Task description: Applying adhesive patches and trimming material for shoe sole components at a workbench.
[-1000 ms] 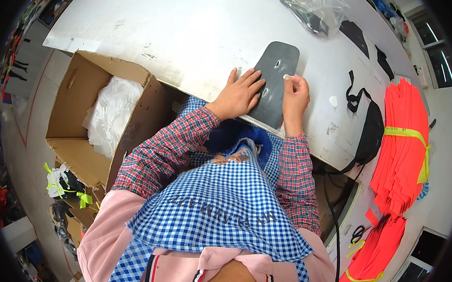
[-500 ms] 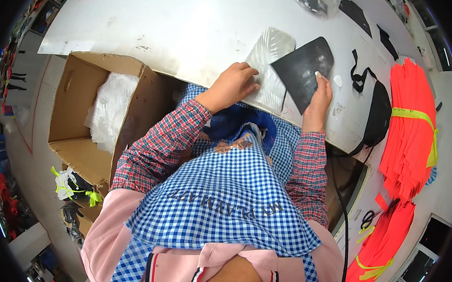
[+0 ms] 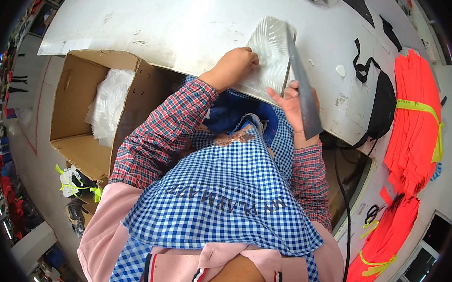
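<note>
A translucent, striped plastic sheet [image 3: 271, 54], perhaps a stack, lies on the white table near its front edge. At its left border, my left hand [image 3: 232, 67] has its fingers curled together on the sheet; the exact grip is partly hidden. My right hand [image 3: 295, 106] holds a dark grey-black flat panel [image 3: 306, 96], turned nearly edge-on beside the sheet's right border. Some fingers show to the left of the panel, and part of the hand is behind it.
An open cardboard box [image 3: 95, 57] with white translucent sheets [image 3: 110, 104] stands left of the table [image 3: 170, 31]. To the right are a black strapped piece [image 3: 381, 108], red-orange bundles [image 3: 416, 125] tied with yellow strips, black scissors [image 3: 371, 214] and a hanging black cable [image 3: 346, 213].
The dark panel has swung from lying face-up to nearly edge-on as my right hand turned and drew slightly left. My left hand has shifted up along the sheet's left border.
</note>
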### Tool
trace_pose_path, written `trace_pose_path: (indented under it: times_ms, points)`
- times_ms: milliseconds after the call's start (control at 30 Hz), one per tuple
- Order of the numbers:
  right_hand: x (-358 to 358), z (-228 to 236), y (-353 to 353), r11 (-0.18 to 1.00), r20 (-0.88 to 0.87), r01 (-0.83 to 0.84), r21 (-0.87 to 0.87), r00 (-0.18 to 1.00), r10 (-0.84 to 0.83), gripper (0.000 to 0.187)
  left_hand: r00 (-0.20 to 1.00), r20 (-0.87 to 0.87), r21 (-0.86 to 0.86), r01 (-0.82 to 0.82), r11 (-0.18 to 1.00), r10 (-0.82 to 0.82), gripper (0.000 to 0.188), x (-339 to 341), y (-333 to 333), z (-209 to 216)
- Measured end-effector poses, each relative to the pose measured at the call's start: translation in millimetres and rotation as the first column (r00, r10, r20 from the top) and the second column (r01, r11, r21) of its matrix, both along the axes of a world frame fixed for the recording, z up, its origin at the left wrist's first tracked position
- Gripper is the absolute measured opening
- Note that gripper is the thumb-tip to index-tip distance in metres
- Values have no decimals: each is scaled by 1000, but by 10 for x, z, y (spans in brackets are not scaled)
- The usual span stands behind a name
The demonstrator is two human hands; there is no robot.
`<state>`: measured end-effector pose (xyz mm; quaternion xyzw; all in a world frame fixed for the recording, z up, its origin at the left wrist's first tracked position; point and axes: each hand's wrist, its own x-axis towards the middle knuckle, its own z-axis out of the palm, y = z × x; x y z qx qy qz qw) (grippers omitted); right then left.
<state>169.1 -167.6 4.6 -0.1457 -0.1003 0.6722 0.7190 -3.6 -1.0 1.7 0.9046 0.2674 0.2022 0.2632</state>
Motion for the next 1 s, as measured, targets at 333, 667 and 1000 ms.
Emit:
trace_pose_path:
  times_ms: [333, 667, 1000]
  points:
    - [-356, 165, 116, 924, 327, 239, -297, 935, -137, 10, 998, 51, -44, 34, 998, -31, 16, -45, -2, 61]
    - [-230, -71, 85, 950, 196, 211, -230, 966, -167, 22, 983, -128, 219, 158, 963, -133, 22, -174, -359, 258]
    - [-229, -24, 94, 932, 178, 220, -287, 969, -174, 25, 756, 382, -154, -515, 844, 531, 20, -1536, 464, 871]
